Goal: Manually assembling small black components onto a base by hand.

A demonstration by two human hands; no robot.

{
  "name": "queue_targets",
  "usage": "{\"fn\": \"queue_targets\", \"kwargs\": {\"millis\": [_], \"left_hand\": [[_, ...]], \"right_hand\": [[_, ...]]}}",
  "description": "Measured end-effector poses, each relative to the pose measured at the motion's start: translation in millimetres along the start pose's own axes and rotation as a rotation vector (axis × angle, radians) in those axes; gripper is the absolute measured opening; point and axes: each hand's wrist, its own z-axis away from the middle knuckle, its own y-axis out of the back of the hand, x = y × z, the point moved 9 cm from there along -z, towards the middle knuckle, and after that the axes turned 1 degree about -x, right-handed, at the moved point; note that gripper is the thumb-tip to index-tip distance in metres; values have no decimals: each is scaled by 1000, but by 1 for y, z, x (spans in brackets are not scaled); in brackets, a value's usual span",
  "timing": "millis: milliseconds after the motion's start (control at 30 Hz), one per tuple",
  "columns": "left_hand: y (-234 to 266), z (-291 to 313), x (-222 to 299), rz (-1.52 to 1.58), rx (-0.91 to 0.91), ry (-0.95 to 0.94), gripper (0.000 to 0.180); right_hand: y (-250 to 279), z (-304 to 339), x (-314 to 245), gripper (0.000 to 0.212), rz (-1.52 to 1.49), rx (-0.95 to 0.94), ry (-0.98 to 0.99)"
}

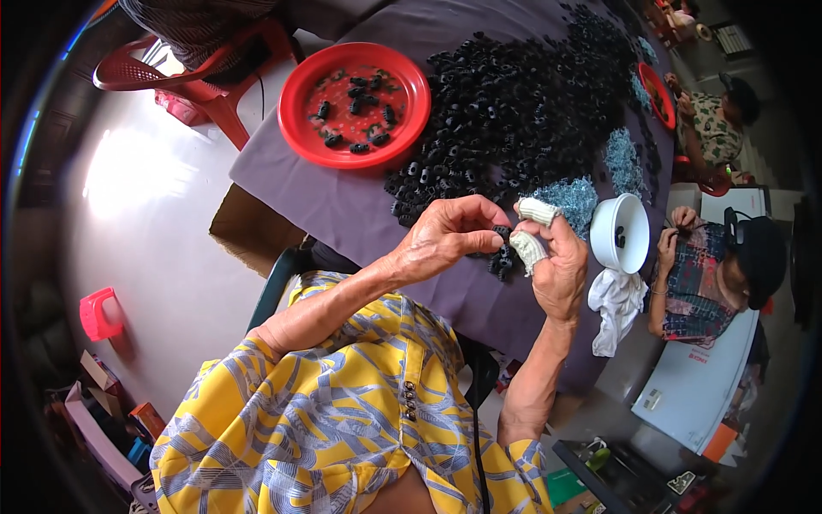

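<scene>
A small black ribbed plastic piece [503, 233] is pinched between my two hands above the near edge of the table. My left hand [447, 240] is closed on it with thumb and forefinger. My right hand [561, 270] meets it from the other side, its thumb and forefinger wearing white knit finger covers [529, 248]. Its fingertips partly hide the piece. Just below the fingers are more black pieces [500, 265]. Beyond my hands a large heap of similar black pieces [514, 111] spreads over the purple-grey tablecloth [342, 206].
A red plate [295, 107] holding several black pieces stands left of the heap. On the right are blue shredded strands [569, 199], a white bowl [604, 236] and a white cloth [616, 304]. Other people [706, 274] sit along the right side. A red chair [205, 86] stands at far left.
</scene>
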Motion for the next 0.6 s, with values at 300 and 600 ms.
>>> {"fn": "queue_targets", "kwargs": {"millis": [300,600], "left_hand": [[-2,6,9,-11,2,-75,15],[-6,10,18,104,2,-47,16]], "right_hand": [[-3,-4,-27,31,222,12,94],[26,14,-37,19,90,219,224]]}}
